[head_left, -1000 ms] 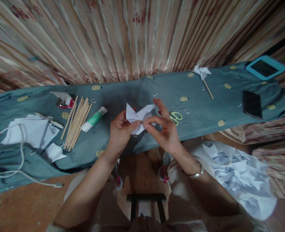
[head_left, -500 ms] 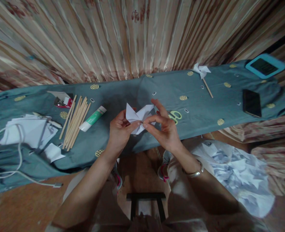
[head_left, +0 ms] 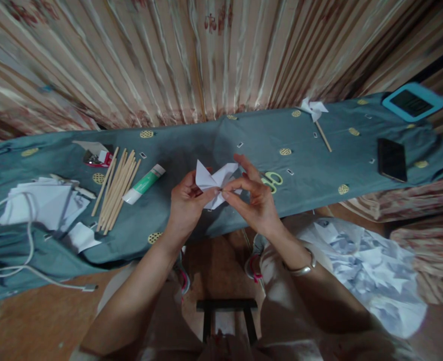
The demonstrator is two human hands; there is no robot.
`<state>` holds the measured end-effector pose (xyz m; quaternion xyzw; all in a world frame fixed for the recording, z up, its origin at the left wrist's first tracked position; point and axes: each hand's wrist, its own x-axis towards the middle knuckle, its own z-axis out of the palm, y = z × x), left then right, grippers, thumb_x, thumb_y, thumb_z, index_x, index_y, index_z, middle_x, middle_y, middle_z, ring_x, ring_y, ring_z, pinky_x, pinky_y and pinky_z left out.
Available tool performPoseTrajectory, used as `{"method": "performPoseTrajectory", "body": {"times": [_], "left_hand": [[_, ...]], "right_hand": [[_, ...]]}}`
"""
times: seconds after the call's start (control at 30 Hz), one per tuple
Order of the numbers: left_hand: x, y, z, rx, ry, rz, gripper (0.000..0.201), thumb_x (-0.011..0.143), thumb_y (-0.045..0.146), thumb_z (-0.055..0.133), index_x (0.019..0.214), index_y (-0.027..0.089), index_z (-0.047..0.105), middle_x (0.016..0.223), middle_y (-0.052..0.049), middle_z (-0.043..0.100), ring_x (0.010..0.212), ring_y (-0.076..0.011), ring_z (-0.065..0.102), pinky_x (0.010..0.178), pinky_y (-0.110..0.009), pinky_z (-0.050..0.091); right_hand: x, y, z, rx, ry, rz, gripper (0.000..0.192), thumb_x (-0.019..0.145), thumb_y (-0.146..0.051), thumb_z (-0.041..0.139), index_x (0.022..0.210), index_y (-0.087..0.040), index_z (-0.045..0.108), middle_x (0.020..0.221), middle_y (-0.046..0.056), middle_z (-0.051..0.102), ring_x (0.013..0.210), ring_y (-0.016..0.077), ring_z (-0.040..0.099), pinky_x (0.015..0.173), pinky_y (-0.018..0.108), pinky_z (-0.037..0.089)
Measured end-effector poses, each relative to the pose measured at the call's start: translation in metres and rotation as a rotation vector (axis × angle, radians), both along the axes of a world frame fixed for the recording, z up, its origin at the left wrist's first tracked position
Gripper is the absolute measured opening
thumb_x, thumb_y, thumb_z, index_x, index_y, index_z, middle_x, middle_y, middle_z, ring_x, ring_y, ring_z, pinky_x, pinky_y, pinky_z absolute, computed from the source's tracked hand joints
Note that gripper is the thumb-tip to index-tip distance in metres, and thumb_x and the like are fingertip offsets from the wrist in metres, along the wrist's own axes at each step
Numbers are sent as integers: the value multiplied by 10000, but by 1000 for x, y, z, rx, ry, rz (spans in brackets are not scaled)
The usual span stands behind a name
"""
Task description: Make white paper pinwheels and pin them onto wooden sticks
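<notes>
Head view. We look down on both hands meeting at the centre of a folded white paper pinwheel (head_left: 214, 181), held in the air just above the near edge of the blue-green cloth (head_left: 191, 145). The main risk, as we judge it, lies at the pinch itself: the gathered paper points meet in a very small spot, and if either thumb eased off, the flaps could spring apart and the fold would open. A hard squeeze could instead crease or tear the thin sheet, and whatever small piece sits between the fingertips is too small for us to identify.

The left hand (head_left: 185, 205) is closed on the pinwheel from below and behind, thumb and forefinger nipped together at its centre with the other fingers curled under the paper. The right hand (head_left: 257, 200) is also closed on it, thumb and forefinger tips pressed to the same point from the other side, while its remaining fingers stand extended and free.

Left of the grip lie a green-and-white glue tube (head_left: 145, 184), a bundle of wooden sticks (head_left: 118, 189) and, farther out, loose white sheets (head_left: 43, 204). Just right of the grip, partly hidden by the right hand, rest green-handled scissors (head_left: 273, 179). Beyond and to the right lies a finished pinwheel on a stick (head_left: 315, 116), well apart from the hands.
</notes>
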<state>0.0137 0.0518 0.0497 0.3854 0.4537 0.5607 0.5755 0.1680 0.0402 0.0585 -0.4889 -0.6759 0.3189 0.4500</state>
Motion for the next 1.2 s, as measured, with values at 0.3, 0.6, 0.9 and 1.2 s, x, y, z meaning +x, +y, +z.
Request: {"method": "performPoseTrajectory", "body": {"times": [0.3,0.6,0.9,1.2], "left_hand": [[-12,18,-17,-38,-33,151,290,569,212,798,842,190,700,802,10,724,719,-136,647,725,-266,501],[-25,23,-16,18,21,214,244,597,204,781,824,199,692,836,-6,716,764,-150,661,729,-278,512],[-27,21,-13,20,14,207,268,603,201,781,860,207,707,849,-2,726,775,-155,661,744,-282,516],[-23,20,-13,-1,61,210,304,595,224,786,885,188,703,843,-6,727,779,-169,663,714,-278,518]], "right_hand": [[12,16,-17,21,25,-97,30,797,-237,686,771,-223,690,1470,48,487,1405,268,412,1178,497,295],[24,23,-49,-20,-349,39,116,713,-121,636,676,-223,678,1405,69,559,1412,325,388,1124,566,338],[31,21,-44,-1,-438,52,126,763,-173,655,871,-208,710,1299,112,621,1266,305,545,1073,493,420],[18,19,-41,29,-471,60,180,894,-237,573,934,-181,740,917,73,761,871,234,671,885,369,503]]}}
